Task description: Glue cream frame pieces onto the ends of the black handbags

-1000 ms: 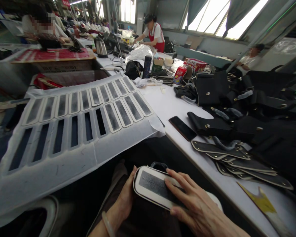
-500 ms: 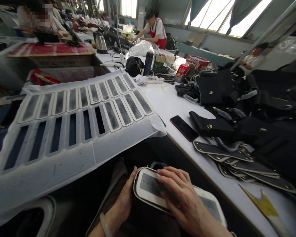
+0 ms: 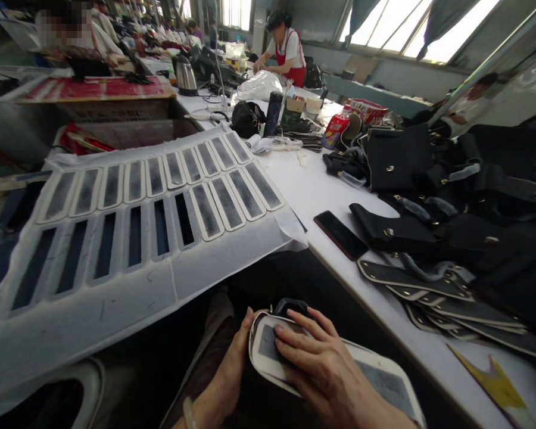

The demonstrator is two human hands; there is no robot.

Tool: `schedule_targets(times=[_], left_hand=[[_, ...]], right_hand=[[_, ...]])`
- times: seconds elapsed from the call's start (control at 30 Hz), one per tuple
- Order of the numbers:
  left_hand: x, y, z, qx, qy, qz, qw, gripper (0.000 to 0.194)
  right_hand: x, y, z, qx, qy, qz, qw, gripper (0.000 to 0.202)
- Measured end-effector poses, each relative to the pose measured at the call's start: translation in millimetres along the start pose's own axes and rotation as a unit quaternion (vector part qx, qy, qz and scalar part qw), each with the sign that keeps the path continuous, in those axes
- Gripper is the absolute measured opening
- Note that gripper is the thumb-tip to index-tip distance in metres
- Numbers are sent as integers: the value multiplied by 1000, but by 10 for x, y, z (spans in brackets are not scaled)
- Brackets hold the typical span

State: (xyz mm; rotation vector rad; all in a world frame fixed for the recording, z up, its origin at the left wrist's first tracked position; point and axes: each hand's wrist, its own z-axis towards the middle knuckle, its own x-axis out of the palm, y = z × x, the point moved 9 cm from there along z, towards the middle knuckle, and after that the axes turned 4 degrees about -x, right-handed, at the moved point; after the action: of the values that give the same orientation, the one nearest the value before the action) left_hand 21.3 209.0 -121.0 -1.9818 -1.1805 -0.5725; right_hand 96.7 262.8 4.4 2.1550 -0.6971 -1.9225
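A black bag lies across my lap, bearing a long cream panel (image 3: 386,387) with rounded ends and a dark grey middle. Past its far side a dark handle (image 3: 290,305) sticks up. My left hand (image 3: 226,375) closes around the bag's left end, thumb up along the rim, with the other fingers mostly hidden. Flat across the panel rests my right hand (image 3: 324,363), its fingers stretched out and slightly apart on the surface. On the white sheet (image 3: 129,304) to my left, several similar cream panels (image 3: 205,214) lie in two rows.
At right, the white table (image 3: 290,185) carries a phone (image 3: 340,235), black bag bodies (image 3: 393,229), a stack of black pieces with cream edges (image 3: 429,286) and a yellow piece (image 3: 486,378). A person in a red apron (image 3: 290,56) works farther back.
My right hand has shifted left along the panel, with its fingertips nearer the left end. The bag sits slightly lower and further right in view, and the scene has shifted slightly right.
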Motion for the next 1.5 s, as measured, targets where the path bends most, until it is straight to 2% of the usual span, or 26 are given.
schedule_targets(times=[0.13, 0.23, 0.33, 0.5, 0.73, 0.87, 1.03, 1.23, 1.37, 1.5], left_hand=[[-9, 2, 15, -7, -5, -1, 1000, 58], [0, -26, 41, -6, -9, 2, 1000, 56], [28, -59, 53, -6, -9, 16, 1000, 53], [19, -128, 32, -6, -23, 65, 998, 57], [25, -149, 19, -14, 4, 69, 998, 62], [44, -113, -22, -30, 50, 36, 998, 62], [-40, -65, -30, -16, 106, 19, 994, 56], [-117, 13, 27, -48, 96, 36, 994, 64], [-106, 51, -17, -87, 91, 30, 992, 66], [-60, 50, -50, -102, 110, 29, 988, 63]], right_hand=[[-48, 1, 4, -1, -2, 27, 1000, 40], [-62, -12, 25, 20, -12, 43, 999, 45], [-35, 22, 34, 28, 2, 69, 997, 47], [-74, 51, 5, 28, 10, 96, 995, 36], [-99, 17, 9, 34, -48, 68, 996, 45], [-65, 17, -13, 38, -73, 75, 994, 46], [-52, 14, -9, 43, -78, 94, 992, 34], [-67, -18, -39, 58, -100, 128, 985, 31], [-64, -39, -53, 66, -116, 152, 979, 33], [-42, -47, -67, 73, -126, 155, 977, 33]])
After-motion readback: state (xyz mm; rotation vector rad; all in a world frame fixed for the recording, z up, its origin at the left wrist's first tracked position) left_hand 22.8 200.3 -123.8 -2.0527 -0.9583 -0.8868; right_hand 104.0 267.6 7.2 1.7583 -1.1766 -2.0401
